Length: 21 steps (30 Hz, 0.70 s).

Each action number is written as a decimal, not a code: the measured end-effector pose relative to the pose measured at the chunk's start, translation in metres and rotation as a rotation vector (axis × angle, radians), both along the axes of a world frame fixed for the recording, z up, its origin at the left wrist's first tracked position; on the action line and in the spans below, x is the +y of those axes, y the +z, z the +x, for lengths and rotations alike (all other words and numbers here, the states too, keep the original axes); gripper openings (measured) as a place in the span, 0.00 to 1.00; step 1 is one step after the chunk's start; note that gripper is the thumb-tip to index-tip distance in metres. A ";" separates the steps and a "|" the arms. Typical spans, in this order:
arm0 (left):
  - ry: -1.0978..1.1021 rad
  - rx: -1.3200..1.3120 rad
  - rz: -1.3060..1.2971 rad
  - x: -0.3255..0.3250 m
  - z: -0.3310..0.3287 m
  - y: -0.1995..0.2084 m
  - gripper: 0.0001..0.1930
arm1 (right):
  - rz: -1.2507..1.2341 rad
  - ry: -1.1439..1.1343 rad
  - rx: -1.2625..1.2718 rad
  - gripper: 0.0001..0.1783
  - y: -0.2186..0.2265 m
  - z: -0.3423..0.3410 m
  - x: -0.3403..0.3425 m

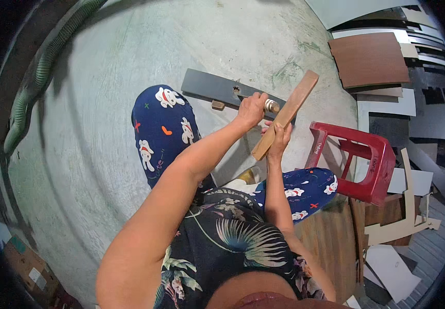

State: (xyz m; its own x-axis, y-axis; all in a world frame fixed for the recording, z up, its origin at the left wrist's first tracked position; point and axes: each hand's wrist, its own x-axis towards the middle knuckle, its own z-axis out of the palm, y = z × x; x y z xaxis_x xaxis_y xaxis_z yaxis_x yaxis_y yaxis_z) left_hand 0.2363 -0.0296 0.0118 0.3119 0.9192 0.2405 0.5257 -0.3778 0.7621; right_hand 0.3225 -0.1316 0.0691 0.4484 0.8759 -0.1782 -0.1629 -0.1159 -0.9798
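My left hand [252,109] is closed around a short hand tool with a ringed metal end [272,106]; its other end is hidden by my fingers, so I cannot make out its kind. Beneath that hand lies a long dark grey board [207,85] with a rough hole [236,90] cut in it. In my right hand [280,138] is a thick wooden bar [298,98], gripped near its lower end and slanting up to the right over the board's right end. A small wooden block [217,105] sits against the board's near edge.
My bent knees flank the work, in blue printed trousers [163,134]. A red plastic stool [379,170] stands at right, beside stacked brown panels [369,59] and scattered offcuts [395,268]. A ribbed green hose [44,67] runs along the left; a cardboard box [31,270] sits lower left.
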 end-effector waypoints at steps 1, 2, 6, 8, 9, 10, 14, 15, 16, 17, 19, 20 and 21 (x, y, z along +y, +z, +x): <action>0.008 -0.006 -0.007 0.000 0.001 0.000 0.11 | -0.016 -0.041 0.027 0.20 0.000 0.001 0.000; 0.007 -0.005 -0.033 0.000 0.002 0.000 0.12 | -0.031 -0.084 0.055 0.19 -0.001 0.002 0.000; 0.020 -0.022 -0.083 0.001 0.003 0.001 0.16 | -0.058 -0.125 0.046 0.19 -0.002 0.006 -0.002; 0.030 -0.024 -0.094 0.002 0.003 0.002 0.16 | -0.068 -0.122 0.013 0.19 -0.002 0.008 -0.002; 0.034 -0.021 -0.100 0.003 0.003 0.002 0.17 | -0.070 -0.119 0.009 0.19 -0.003 0.010 -0.002; 0.038 -0.024 -0.102 0.003 0.003 0.003 0.17 | -0.058 -0.103 -0.016 0.19 -0.005 0.010 -0.002; 0.068 -0.042 -0.113 0.006 0.001 0.001 0.16 | -0.038 -0.061 -0.016 0.18 -0.002 0.002 -0.001; 0.073 -0.051 -0.112 0.006 0.001 0.001 0.16 | -0.039 -0.059 -0.018 0.18 -0.001 0.001 -0.001; 0.075 -0.053 -0.114 0.007 0.001 0.001 0.16 | -0.041 -0.042 -0.022 0.17 -0.001 0.000 0.000; 0.082 -0.043 -0.121 0.007 0.002 0.001 0.15 | -0.043 -0.024 -0.025 0.16 -0.001 -0.001 0.000; 0.093 -0.034 -0.130 0.008 0.001 0.001 0.15 | -0.039 -0.008 -0.036 0.16 0.000 -0.003 0.000; 0.101 -0.038 -0.123 0.008 0.001 0.001 0.14 | -0.034 0.003 -0.047 0.16 0.001 -0.004 0.001; 0.109 -0.042 -0.115 0.009 0.001 0.001 0.14 | -0.034 0.006 -0.046 0.16 0.002 -0.005 0.001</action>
State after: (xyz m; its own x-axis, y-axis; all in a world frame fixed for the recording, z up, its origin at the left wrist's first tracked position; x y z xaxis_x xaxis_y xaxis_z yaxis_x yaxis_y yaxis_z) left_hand 0.2377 -0.0210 0.0131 0.2008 0.9693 0.1420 0.5259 -0.2290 0.8191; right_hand 0.3176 -0.1304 0.0714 0.4518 0.8722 -0.1873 -0.1165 -0.1505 -0.9817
